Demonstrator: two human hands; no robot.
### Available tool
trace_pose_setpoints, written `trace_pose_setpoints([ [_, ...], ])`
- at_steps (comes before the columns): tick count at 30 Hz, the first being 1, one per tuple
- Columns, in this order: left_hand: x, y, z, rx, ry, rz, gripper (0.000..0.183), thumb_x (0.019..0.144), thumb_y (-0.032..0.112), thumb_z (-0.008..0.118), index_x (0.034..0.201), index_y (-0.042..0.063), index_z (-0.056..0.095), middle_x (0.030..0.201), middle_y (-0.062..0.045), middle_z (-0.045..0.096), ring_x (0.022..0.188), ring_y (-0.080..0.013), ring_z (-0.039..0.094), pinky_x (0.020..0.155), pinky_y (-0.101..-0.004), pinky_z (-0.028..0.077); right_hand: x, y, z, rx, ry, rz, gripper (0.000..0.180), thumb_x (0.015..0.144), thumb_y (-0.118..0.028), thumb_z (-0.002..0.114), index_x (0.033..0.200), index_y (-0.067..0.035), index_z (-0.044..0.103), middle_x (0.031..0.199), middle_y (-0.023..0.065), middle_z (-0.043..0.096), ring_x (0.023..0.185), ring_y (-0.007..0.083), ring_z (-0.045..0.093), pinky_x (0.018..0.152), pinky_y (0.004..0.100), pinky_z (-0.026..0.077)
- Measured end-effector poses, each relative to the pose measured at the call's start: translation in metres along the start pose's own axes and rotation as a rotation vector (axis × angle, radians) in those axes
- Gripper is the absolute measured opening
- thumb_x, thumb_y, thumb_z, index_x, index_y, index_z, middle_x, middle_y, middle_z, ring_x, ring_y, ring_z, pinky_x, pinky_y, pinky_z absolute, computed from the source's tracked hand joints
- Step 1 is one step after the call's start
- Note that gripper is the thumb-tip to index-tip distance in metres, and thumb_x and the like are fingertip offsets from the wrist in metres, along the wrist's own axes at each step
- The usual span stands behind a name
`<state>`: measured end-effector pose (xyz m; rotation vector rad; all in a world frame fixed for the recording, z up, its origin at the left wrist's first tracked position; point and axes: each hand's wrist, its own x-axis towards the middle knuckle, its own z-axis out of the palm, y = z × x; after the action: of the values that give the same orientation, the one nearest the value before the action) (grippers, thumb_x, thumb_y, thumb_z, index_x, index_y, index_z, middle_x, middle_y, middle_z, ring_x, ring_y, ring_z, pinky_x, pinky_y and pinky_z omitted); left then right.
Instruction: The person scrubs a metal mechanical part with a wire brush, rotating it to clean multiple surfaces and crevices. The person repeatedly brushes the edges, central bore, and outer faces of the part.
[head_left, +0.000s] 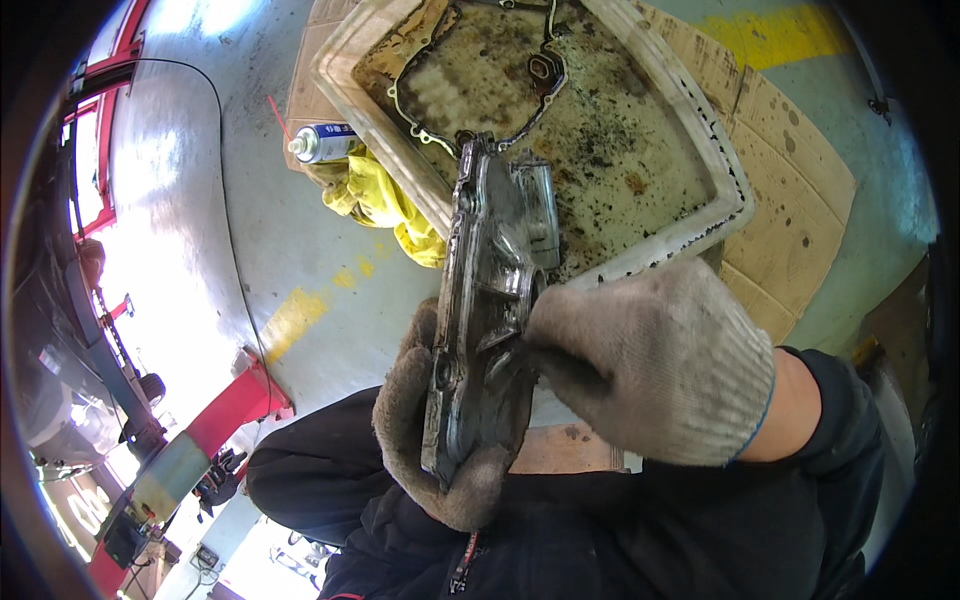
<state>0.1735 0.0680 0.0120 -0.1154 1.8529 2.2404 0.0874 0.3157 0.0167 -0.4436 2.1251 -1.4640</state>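
My left hand (409, 420), in a dirty knitted work glove, grips the lower end of a cast metal engine cover (480, 300). The cover stands on edge, its long bolted flange facing left and its ribbed round boss facing right. My right hand (645, 360), also gloved, presses its curled fingers against the boss. Whether those fingers pinch something is hidden. Beyond the cover's upper end, a thin gasket-like frame (403, 105) with bolt holes lies in a grimy pale tray (739, 199). A shiny cylindrical part (541, 206) shows just behind the cover.
Cardboard (787, 195) lies under the tray. Left of it are a spray can (326, 142) with a red straw and a crumpled yellow cloth (382, 199). A red lift arm (232, 405) and a black cable (223, 165) are farther left.
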Motion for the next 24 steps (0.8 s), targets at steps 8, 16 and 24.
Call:
trace_pose_setpoints([
  [8, -0.001, 0.004, 0.003, -0.041, 0.023, -0.054, 0.094, 0.102, 0.015, 0.088, 0.179, 0.016, 0.034, 0.187, -0.031, 0.024, 0.168, -0.0534, 0.036, 0.129, -0.0668, 0.048, -0.001, 0.003, 0.004, -0.026, 0.048, -0.033, 0.011, 0.098, -0.009, 0.083, 0.109, -0.008, 0.082, 0.076, 0.0087, 0.078, 0.067, 0.0258, 0.081, 0.062, 0.0381, 0.063],
  [16, -0.002, 0.005, 0.009, -0.111, 0.04, -0.048, 0.095, 0.102, 0.01, 0.087, 0.179, 0.016, 0.033, 0.188, -0.03, 0.021, 0.168, -0.0535, 0.035, 0.128, -0.0662, 0.049, 0.0, 0.0, 0.001, -0.054, 0.023, -0.029, 0.015, 0.096, -0.005, 0.082, 0.111, -0.008, 0.082, 0.079, 0.0098, 0.078, 0.07, 0.0282, 0.081, 0.064, 0.0397, 0.063],
  [24, -0.002, 0.007, 0.009, -0.087, 0.052, -0.072, 0.095, 0.102, 0.01, 0.087, 0.179, 0.015, 0.033, 0.188, -0.03, 0.022, 0.168, -0.0541, 0.035, 0.129, -0.0669, 0.048, 0.0, 0.004, 0.0, -0.063, 0.031, -0.045, 0.016, 0.096, -0.006, 0.083, 0.112, -0.01, 0.083, 0.077, 0.0095, 0.077, 0.069, 0.0307, 0.08, 0.064, 0.041, 0.063],
])
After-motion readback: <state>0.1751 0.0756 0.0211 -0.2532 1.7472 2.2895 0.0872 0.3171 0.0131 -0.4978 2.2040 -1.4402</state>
